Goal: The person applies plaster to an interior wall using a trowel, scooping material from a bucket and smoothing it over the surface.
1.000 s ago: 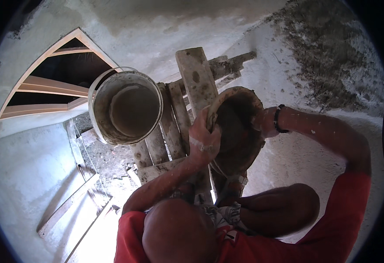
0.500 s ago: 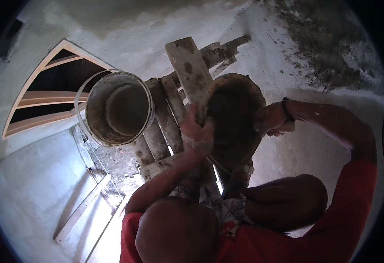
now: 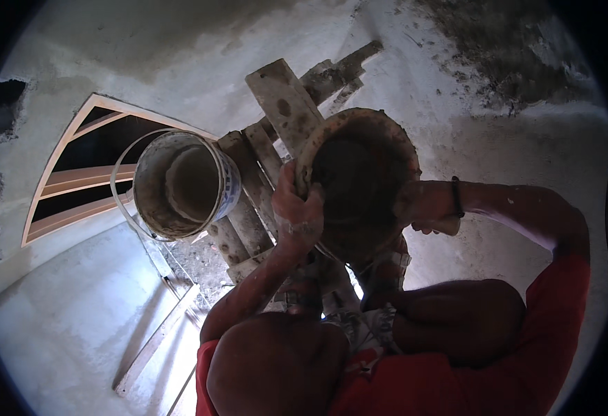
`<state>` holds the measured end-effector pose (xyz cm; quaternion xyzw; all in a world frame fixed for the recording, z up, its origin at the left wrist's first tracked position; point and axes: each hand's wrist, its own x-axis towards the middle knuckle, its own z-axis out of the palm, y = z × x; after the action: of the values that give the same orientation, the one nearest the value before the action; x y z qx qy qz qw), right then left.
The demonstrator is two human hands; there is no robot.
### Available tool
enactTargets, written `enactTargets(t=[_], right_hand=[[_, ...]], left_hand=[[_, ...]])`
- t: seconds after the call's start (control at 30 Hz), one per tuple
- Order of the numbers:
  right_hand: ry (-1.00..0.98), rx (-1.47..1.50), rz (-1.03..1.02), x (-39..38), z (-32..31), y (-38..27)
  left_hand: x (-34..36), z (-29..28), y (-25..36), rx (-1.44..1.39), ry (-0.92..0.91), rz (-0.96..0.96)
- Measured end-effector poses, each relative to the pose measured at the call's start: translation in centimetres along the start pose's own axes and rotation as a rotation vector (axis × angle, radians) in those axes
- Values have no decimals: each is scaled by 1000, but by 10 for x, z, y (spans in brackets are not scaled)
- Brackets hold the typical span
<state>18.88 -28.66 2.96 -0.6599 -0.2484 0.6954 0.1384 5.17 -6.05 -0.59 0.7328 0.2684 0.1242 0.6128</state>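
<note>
Pinches a mortar-smeared bucket's rim (image 3: 370,118) in the left hand (image 3: 298,213); curls the right hand (image 3: 420,204) opposite, too dim to tell whether pinching anything.

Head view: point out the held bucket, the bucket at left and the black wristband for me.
Held bucket (image 3: 388,132): head view, inner wall, upper right.
Bucket at left (image 3: 152,179): head view, inner wall, left side.
Black wristband (image 3: 456,197): head view, middle of the band.
</note>
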Motion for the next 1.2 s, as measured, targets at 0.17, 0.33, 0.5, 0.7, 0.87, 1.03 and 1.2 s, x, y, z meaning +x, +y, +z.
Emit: enactTargets(t=[0.17, 0.33, 0.5, 0.7, 0.87, 1.03, 1.2], right_hand=[[44, -308, -381, 0, 5, 8], [62, -646, -453, -9, 8, -2], [123, -179, -293, -16, 18, -8], [86, -178, -102, -21, 22, -17], [95, -412, -201, -27, 17, -28], [350, -670, -360, -22, 9, -58], [538, -1191, -36, -32, -14, -101]], left_hand=[[1, 2, 3, 60, -16, -17], [3, 0, 6, 58, -37, -32], [7, 0, 5, 76, -41, 4], [11, -3, 1, 33, -57, 10], [15, -4, -5, 14, -30, 23], [15, -9, -7, 41, -50, 9], [13, -7, -5, 131, -24, -41]])
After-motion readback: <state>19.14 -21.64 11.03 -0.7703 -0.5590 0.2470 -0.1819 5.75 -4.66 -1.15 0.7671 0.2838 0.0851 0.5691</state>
